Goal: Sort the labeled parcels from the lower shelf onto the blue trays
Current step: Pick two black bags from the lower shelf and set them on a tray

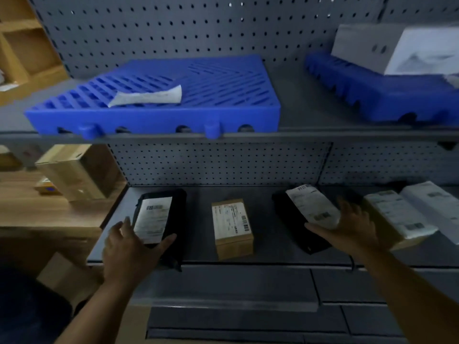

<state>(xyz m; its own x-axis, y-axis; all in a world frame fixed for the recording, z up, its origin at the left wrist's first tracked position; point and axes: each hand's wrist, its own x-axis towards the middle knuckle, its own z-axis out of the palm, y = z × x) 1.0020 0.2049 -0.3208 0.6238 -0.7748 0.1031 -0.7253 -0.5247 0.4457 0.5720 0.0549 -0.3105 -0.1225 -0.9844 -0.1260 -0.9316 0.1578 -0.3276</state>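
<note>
Left hand and right hand lie uncurled on left parcel and right parcel.
Best grip each by its edges before lifting.

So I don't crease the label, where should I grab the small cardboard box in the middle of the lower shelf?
Probably by its two long side faces, reaching in from the front and over the top. The cardboard box lies flat, label up, and is narrow, with bare shelf on both sides.
</note>
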